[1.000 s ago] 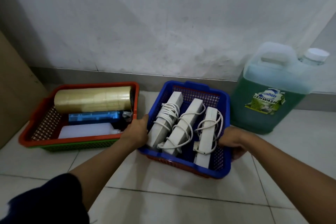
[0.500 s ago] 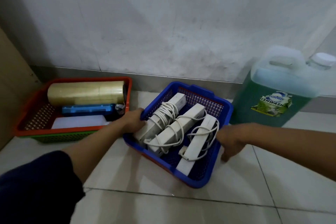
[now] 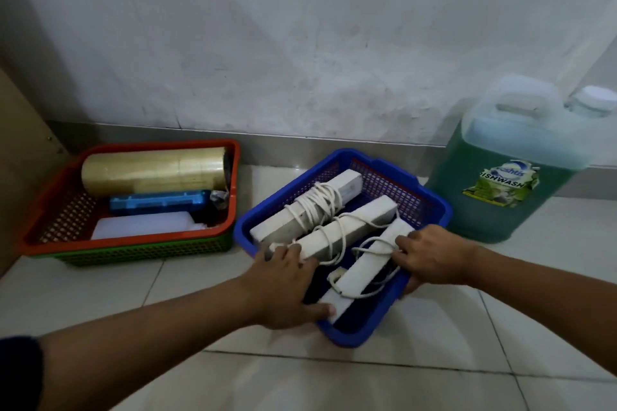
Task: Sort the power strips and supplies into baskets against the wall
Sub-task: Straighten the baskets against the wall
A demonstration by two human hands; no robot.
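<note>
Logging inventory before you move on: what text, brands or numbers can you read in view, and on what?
"ISHWASH": on the label of the green jug; a leading letter is cut off at the label's edge.
A brand word above it on the same label: blurred, roughly "...shtis", not certain.
Smaller print lower on the label: too blurred to read.
Power strips, tape roll, blue case, both baskets: no legible text.

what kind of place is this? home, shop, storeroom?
Likely a home utility or storage corner: tiled floor against a scuffed white wall, a big dishwash liquid jug, and baskets set on the floor.
</note>
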